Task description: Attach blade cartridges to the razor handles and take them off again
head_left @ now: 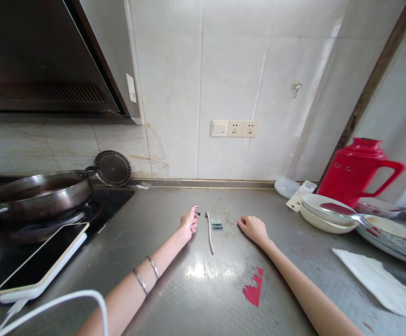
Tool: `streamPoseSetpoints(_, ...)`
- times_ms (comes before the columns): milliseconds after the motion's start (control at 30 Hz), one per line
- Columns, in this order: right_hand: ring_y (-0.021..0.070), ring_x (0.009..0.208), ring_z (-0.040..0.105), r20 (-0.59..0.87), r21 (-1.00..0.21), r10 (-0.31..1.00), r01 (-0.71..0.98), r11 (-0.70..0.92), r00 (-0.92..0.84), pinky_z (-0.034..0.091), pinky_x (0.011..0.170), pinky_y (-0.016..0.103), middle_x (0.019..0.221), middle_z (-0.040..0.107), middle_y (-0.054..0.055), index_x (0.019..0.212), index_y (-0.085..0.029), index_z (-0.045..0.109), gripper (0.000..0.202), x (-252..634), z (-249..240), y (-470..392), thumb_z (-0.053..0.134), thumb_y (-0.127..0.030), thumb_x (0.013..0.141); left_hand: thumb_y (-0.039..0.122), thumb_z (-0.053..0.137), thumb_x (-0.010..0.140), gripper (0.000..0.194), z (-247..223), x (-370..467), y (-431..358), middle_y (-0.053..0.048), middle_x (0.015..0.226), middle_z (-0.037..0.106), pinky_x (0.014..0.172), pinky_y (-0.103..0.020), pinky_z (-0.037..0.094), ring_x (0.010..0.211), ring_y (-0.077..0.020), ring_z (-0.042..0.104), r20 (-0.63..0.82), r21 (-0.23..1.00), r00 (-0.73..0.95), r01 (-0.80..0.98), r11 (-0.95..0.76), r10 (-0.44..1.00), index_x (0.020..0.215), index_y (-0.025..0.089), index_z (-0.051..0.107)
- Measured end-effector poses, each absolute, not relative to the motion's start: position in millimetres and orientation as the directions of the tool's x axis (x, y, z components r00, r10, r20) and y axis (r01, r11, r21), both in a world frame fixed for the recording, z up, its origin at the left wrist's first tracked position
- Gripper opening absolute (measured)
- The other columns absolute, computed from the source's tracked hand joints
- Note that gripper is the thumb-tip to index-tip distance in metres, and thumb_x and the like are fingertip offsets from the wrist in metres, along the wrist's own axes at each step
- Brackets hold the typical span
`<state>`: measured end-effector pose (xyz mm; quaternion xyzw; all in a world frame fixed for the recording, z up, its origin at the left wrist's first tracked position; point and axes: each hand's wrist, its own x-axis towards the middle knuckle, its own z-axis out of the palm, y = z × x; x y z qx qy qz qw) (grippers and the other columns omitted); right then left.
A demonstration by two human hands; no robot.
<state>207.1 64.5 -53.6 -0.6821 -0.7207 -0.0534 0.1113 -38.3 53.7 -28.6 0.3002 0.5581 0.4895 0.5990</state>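
My left hand [189, 221] is closed in a pinch over the steel counter, on a small dark object with a shiny metal tip [196, 207]; its exact kind is too small to make out. Just right of that hand lies a short pale cable-like strip [210, 235] with a dark upper end. Beside the strip is a small green and black piece [217, 226], like a circuit board, with something clear next to it. My right hand [253, 228] rests back up on the counter, fingers curled in, apart from these pieces; nothing shows in it.
A pan [42, 193] sits on the black stove at left, with a phone on a white block [44, 263] and a white cable nearer me. At right are a red thermos [358, 170], stacked bowls [326, 223] and a white paper [377, 280]. A red patch [254, 290] marks the counter.
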Motion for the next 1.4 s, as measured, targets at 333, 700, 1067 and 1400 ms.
streamPoseSetpoints(333,0.0197,0.073,0.061,0.226,-0.077,0.973,0.996,0.055,-0.036,0.035,0.056,0.024,0.077,0.067,0.010,0.072,-0.019,0.066,0.037,207,-53,64,0.035,-0.034,0.083,0.046,0.039,0.073,0.035,-24,-44,57,0.010,0.040,0.029,0.033,-0.018,0.014,0.029,-0.0029,0.022,-0.194,0.951,-0.054,-0.255,0.175,0.979,0.070,0.014,0.053)
streamPoseSetpoints(700,0.0187,0.075,0.061,0.218,-0.100,0.976,0.994,0.038,-0.015,0.032,0.055,0.023,0.079,0.067,0.010,0.071,-0.018,0.066,0.036,205,-50,62,0.036,-0.033,0.084,0.033,0.051,0.071,0.026,-15,-59,58,-0.003,0.065,0.062,0.043,-0.019,0.040,0.052,-0.0105,0.056,0.070,0.991,-0.031,-0.110,-0.073,0.997,0.086,0.014,0.059)
streamPoseSetpoints(1067,0.0164,0.073,0.061,0.147,-0.160,0.969,0.962,0.223,-0.200,0.032,0.055,0.021,0.078,0.068,0.007,0.077,-0.020,0.066,0.030,156,-11,23,0.040,-0.034,0.082,0.040,0.060,0.068,0.032,-10,-59,52,-0.008,0.074,0.067,0.043,-0.019,0.044,0.059,-0.0144,0.061,0.193,0.981,-0.047,-0.027,-0.195,0.980,0.086,0.013,0.057)
streamPoseSetpoints(1400,0.0263,0.085,0.063,0.090,-0.098,0.964,0.961,0.260,-0.252,0.047,0.068,0.033,0.091,0.067,0.017,0.090,-0.015,0.067,0.035,93,-6,9,0.042,-0.038,0.081,0.040,0.062,0.067,0.031,-11,-57,49,-0.007,0.070,0.066,0.041,-0.018,0.042,0.057,-0.0140,0.060,0.196,0.981,-0.033,-0.003,-0.196,0.980,0.082,0.013,0.057)
